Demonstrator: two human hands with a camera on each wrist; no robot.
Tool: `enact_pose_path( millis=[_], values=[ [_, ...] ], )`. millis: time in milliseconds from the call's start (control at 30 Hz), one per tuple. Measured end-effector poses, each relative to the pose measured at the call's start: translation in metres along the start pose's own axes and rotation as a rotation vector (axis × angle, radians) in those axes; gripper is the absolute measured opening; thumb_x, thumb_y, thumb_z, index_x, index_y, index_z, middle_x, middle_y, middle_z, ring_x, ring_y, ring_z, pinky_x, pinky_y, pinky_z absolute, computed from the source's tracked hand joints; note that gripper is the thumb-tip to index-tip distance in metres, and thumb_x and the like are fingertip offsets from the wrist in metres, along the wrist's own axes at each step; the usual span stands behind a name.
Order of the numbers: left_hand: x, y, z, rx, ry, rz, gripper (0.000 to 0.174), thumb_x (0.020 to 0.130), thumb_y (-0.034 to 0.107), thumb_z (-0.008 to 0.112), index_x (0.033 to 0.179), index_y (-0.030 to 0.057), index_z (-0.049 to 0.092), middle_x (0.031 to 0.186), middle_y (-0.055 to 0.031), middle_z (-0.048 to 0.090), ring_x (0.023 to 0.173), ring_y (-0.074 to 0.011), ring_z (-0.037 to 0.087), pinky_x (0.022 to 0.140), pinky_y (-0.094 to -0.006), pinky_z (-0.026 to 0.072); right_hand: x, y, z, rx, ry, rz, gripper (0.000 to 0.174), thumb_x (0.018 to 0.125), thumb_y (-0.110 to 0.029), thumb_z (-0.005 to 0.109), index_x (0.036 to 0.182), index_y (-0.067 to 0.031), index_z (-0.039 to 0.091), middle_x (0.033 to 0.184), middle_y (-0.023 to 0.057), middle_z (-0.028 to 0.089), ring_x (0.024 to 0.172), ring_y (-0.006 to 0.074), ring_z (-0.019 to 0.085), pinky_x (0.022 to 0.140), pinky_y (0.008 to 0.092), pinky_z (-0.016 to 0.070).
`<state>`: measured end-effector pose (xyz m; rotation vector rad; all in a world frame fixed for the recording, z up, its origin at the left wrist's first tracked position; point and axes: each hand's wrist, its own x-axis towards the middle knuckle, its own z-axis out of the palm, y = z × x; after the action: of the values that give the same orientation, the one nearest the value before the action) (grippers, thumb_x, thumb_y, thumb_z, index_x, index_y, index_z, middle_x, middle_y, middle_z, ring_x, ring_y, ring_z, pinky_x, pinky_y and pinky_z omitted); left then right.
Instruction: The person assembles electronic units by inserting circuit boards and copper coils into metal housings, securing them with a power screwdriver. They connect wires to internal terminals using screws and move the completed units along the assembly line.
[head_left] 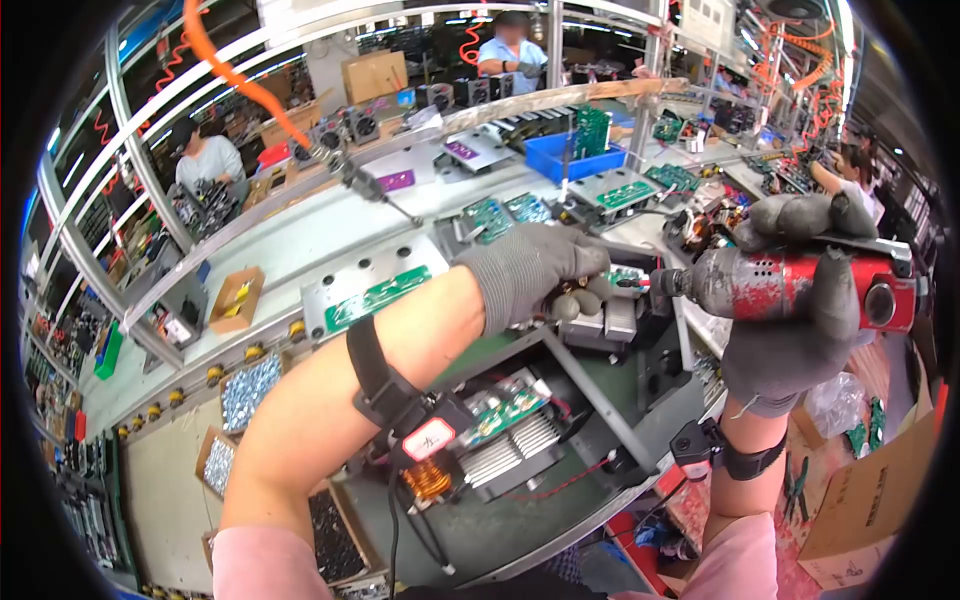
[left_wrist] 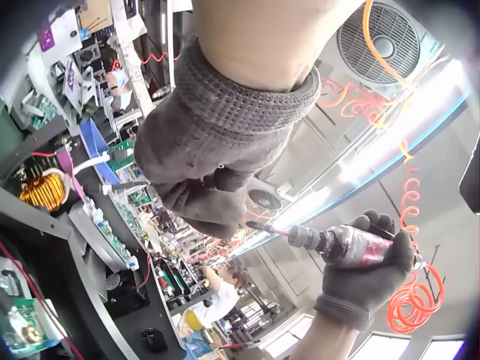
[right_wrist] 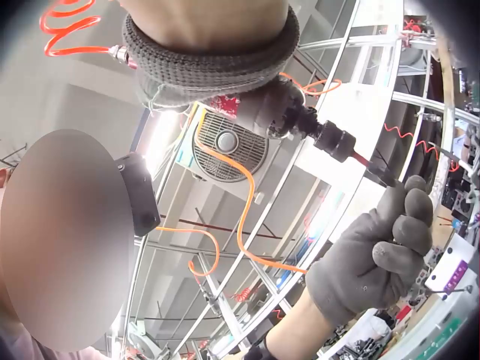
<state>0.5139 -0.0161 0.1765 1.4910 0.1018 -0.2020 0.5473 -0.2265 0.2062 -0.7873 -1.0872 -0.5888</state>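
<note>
My right hand (head_left: 800, 300), in a grey glove, grips a red air screwdriver (head_left: 790, 285) level and pointing left. Its bit (head_left: 640, 283) meets the curled fingers of my gloved left hand (head_left: 585, 295), which pinch at the tip; what lies between them is hidden. Both hands hover above a grey metal block (head_left: 610, 322) on the fixture. In the left wrist view the left hand (left_wrist: 217, 187) is curled against the bit tip (left_wrist: 259, 225), with the screwdriver (left_wrist: 349, 246) in the right hand beyond. The right wrist view shows the bit (right_wrist: 367, 163) reaching the left hand's fingers (right_wrist: 405, 217).
A power unit with a heat sink and green board (head_left: 505, 425) lies on the fixture below my left forearm. Green circuit boards on plates (head_left: 375, 295) and a blue bin (head_left: 575, 160) line the conveyor. Screw trays (head_left: 248, 390) sit at left, a cardboard box (head_left: 865, 500) at right. Other workers stand behind.
</note>
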Motion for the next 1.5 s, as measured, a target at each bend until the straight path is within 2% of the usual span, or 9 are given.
enact_pose_path(
  millis=[167, 300, 367, 433, 467, 667, 967, 1067, 1500],
  values=[
    [0.041, -0.007, 0.004, -0.084, 0.048, -0.029, 0.019, 0.091, 0.017, 0.063, 0.102, 0.0011, 0.060, 0.082, -0.0068, 0.062, 0.063, -0.0094, 0.061, 0.044, -0.0177, 0.0455, 0.005, 0.024, -0.012, 0.097, 0.032, 0.018, 0.042, 0.083, -0.026, 0.065, 0.117, -0.0047, 0.056, 0.091, 0.0089, 0.057, 0.084, 0.0240, 0.056, 0.070, 0.0380, 0.0482],
    [0.069, -0.025, -0.007, -0.108, 0.037, 0.025, 0.029, 0.090, 0.016, 0.065, 0.113, -0.0023, 0.060, 0.080, -0.0049, 0.060, 0.064, -0.0059, 0.056, 0.047, -0.0160, 0.0439, 0.009, 0.048, -0.023, 0.152, 0.038, 0.059, 0.047, 0.083, -0.020, 0.061, 0.125, -0.0012, 0.048, 0.092, 0.0168, 0.063, 0.083, 0.0289, 0.063, 0.073, 0.0424, 0.0543],
    [0.072, -0.024, -0.009, 0.011, 0.072, 0.037, 0.028, 0.086, 0.014, 0.068, 0.110, -0.0012, 0.064, 0.079, -0.0031, 0.061, 0.067, -0.0075, 0.056, 0.055, -0.0220, 0.0479, 0.011, 0.058, -0.026, 0.052, 0.032, 0.032, 0.048, 0.083, -0.020, 0.062, 0.124, -0.0006, 0.048, 0.092, 0.0167, 0.064, 0.082, 0.0281, 0.063, 0.073, 0.0420, 0.0543],
    [0.081, -0.032, -0.010, 0.626, 0.209, 0.310, 0.023, 0.081, 0.013, 0.071, 0.101, 0.0024, 0.069, 0.079, -0.0033, 0.063, 0.069, -0.0126, 0.059, 0.063, -0.0300, 0.0495, 0.011, 0.066, -0.025, 0.069, 0.043, 0.036, 0.047, 0.082, -0.019, 0.062, 0.123, -0.0007, 0.048, 0.091, 0.0164, 0.064, 0.081, 0.0276, 0.063, 0.073, 0.0416, 0.0543],
    [0.082, -0.035, -0.010, 0.798, 0.276, 0.394, 0.022, 0.074, 0.016, 0.074, 0.093, 0.0064, 0.071, 0.080, -0.0059, 0.064, 0.070, -0.0219, 0.062, 0.068, -0.0355, 0.0496, 0.011, 0.069, -0.025, 0.086, 0.055, 0.042, 0.046, 0.082, -0.019, 0.061, 0.122, -0.0007, 0.048, 0.090, 0.0161, 0.064, 0.081, 0.0271, 0.063, 0.073, 0.0412, 0.0543],
    [0.076, -0.032, 0.000, 1.188, 0.353, 0.627, 0.027, 0.071, 0.029, 0.074, 0.088, 0.0098, 0.068, 0.084, -0.0087, 0.060, 0.082, -0.0303, 0.061, 0.074, -0.0402, 0.0474, 0.000, 0.087, -0.022, 0.097, 0.053, 0.133, 0.045, 0.079, -0.017, 0.061, 0.120, -0.0013, 0.050, 0.091, 0.0150, 0.062, 0.081, 0.0262, 0.062, 0.073, 0.0401, 0.0528],
    [0.081, -0.032, -0.001, 1.278, 0.394, 0.577, 0.029, 0.070, 0.031, 0.074, 0.091, 0.0111, 0.067, 0.086, -0.0078, 0.060, 0.083, -0.0297, 0.062, 0.072, -0.0415, 0.0476, -0.006, 0.096, -0.023, 0.067, -0.026, 0.225, 0.045, 0.079, -0.019, 0.062, 0.120, -0.0040, 0.050, 0.091, 0.0131, 0.062, 0.081, 0.0262, 0.060, 0.073, 0.0419, 0.0504],
    [0.085, -0.028, 0.000, 1.200, 0.418, 0.579, 0.029, 0.069, 0.031, 0.075, 0.090, 0.0115, 0.068, 0.086, -0.0076, 0.062, 0.083, -0.0294, 0.062, 0.071, -0.0409, 0.0482, -0.008, 0.104, -0.026, 0.124, -0.057, 0.206, 0.045, 0.079, -0.010, 0.065, 0.120, -0.0009, 0.047, 0.094, 0.0145, 0.064, 0.087, 0.0217, 0.063, 0.078, 0.0394, 0.0531],
    [0.106, -0.045, -0.014, 1.152, 0.392, 0.579, 0.033, 0.071, 0.039, 0.073, 0.095, 0.0164, 0.070, 0.084, -0.0069, 0.063, 0.082, -0.0278, 0.063, 0.072, -0.0396, 0.0485, -0.004, 0.116, -0.033, 0.116, 0.124, 0.235, 0.041, 0.081, -0.022, 0.062, 0.116, -0.0034, 0.051, 0.087, 0.0116, 0.059, 0.079, 0.0254, 0.059, 0.071, 0.0410, 0.0505]
  ],
)
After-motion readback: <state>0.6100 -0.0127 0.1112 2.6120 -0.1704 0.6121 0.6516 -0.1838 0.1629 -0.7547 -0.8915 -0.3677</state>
